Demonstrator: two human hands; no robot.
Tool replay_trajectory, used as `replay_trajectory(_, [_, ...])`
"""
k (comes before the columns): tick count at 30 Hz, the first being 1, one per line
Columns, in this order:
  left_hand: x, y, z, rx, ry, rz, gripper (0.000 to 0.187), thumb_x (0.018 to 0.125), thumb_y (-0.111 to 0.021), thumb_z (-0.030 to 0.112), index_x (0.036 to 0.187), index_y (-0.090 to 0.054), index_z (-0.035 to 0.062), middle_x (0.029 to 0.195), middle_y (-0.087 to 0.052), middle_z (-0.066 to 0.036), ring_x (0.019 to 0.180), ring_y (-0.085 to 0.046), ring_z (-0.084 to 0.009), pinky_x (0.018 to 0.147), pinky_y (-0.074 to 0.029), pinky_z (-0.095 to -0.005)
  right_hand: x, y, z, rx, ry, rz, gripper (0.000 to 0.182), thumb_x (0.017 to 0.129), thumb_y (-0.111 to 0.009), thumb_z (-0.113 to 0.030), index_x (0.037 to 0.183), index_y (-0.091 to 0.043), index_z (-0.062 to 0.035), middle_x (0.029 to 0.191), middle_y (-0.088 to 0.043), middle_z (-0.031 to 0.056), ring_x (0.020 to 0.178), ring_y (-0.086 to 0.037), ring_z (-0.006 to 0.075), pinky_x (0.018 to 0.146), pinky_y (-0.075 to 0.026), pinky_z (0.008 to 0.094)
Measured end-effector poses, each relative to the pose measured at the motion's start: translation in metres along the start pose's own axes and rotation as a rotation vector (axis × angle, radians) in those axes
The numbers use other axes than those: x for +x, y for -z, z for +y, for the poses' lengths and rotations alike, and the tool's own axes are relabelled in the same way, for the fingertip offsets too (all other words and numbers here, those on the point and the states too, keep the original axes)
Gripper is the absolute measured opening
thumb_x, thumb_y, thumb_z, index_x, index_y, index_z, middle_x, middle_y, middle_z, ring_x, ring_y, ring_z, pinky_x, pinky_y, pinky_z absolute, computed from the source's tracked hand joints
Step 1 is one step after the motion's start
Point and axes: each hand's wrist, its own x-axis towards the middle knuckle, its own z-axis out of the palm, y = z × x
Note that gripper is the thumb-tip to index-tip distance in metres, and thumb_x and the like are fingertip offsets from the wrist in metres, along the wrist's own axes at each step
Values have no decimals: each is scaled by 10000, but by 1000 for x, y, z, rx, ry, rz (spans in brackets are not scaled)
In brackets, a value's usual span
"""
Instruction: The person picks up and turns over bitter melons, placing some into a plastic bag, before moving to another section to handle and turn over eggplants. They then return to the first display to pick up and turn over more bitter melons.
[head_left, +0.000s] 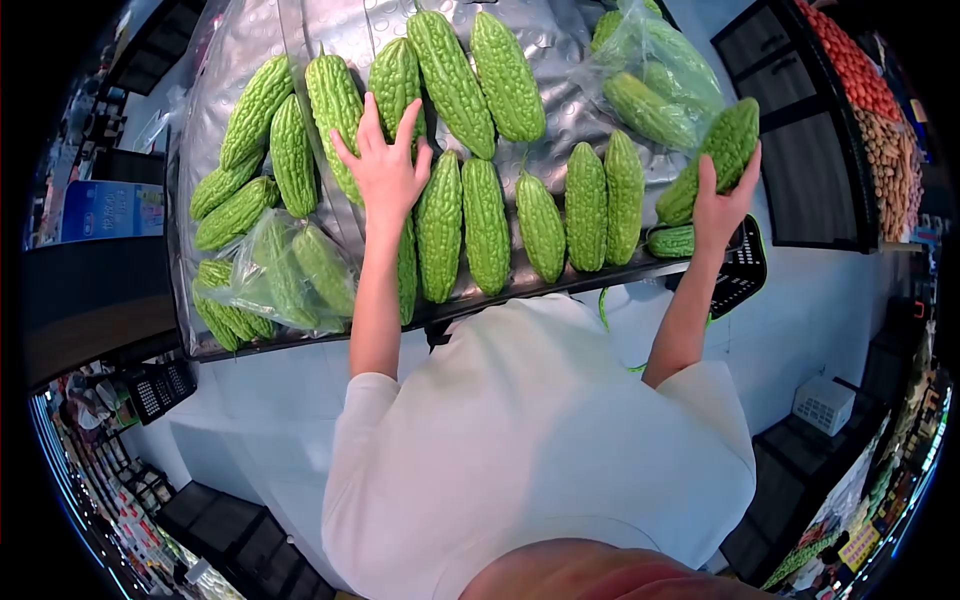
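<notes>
My right hand (722,208) is wrapped around a large bitter melon (735,135), tilted at the right end of the display, beside a clear plastic bag of bitter melons (660,85). My left hand (388,172) lies with fingers spread over the left-middle of the rows, its fingertips at a bitter melon (395,75) and partly covering another bitter melon (335,105). Right of that hand, a front row includes an upright bitter melon (438,230) and a shorter bitter melon (541,228). A small bitter melon (672,241) sits below my right hand.
The melons lie on a silvery padded display stand (570,60) with a dark front edge. At the left is another bag of melons (290,270). A black basket (738,270) sits below the right corner. Red produce (850,60) fills a stand at far right.
</notes>
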Motion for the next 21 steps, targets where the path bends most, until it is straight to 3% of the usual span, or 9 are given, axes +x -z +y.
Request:
replay_trajectory(3, [1, 1, 1, -12, -6, -6, 624, 829, -710, 334, 1430, -544, 344, 1581, -332, -215, 1358, -457, -316, 1177, -115, -677, 21, -59, -26, 253, 44, -191, 765, 908, -746, -115, 1543, -334, -5, 1420, -538, 188, 1215, -583, 245, 1019, -476, 354])
replay_trajectory(5, [0, 1, 1, -9, -1, -9, 622, 827, -711, 334, 1427, -548, 339, 1581, -332, -218, 1360, -455, -317, 1179, -109, -676, 32, -108, -32, 99, 198, -260, 759, 905, -750, -149, 1534, -351, -1, 1434, -533, 204, 1252, -570, 262, 1049, -456, 358])
replay_trajectory(10, [-1, 2, -1, -21, -1, 2, 595, 856, -691, 337, 1431, -539, 340, 1587, -329, -213, 1375, -451, -311, 1177, -92, -669, 39, -199, -13, 188, 467, -386, 703, 903, -742, -183, 1500, -416, -5, 1464, -516, 197, 1359, -505, 297, 1116, -397, 363])
replay_trajectory(15, [1, -1, 1, -7, 9, -1, 604, 830, -704, 355, 1415, -557, 340, 1573, -343, -213, 1366, -449, -315, 1177, -89, -679, 53, -196, 3, 168, 461, -426, 624, 938, -709, -194, 1488, -454, -49, 1508, -484, 173, 1370, -495, 296, 1129, -383, 366])
replay_trajectory(17, [1, 0, 2, -10, 3, 8, 564, 871, -673, 344, 1422, -554, 331, 1581, -335, -214, 1342, -479, -329, 1167, -99, -678, 57, -190, -2, 243, 377, -551, 695, 877, -692, -138, 1493, -397, -13, 1483, -451, 226, 1408, -411, 369, 1172, -325, 425])
replay_trajectory(21, [0, -2, 0, 2, -4, -14, 574, 870, -686, 335, 1426, -546, 329, 1591, -323, -217, 1342, -483, -330, 1164, -93, -687, 55, -185, 2, 203, 291, -609, 661, 974, -590, -198, 1529, -309, 25, 1519, -408, 271, 1437, -378, 382, 1190, -301, 415])
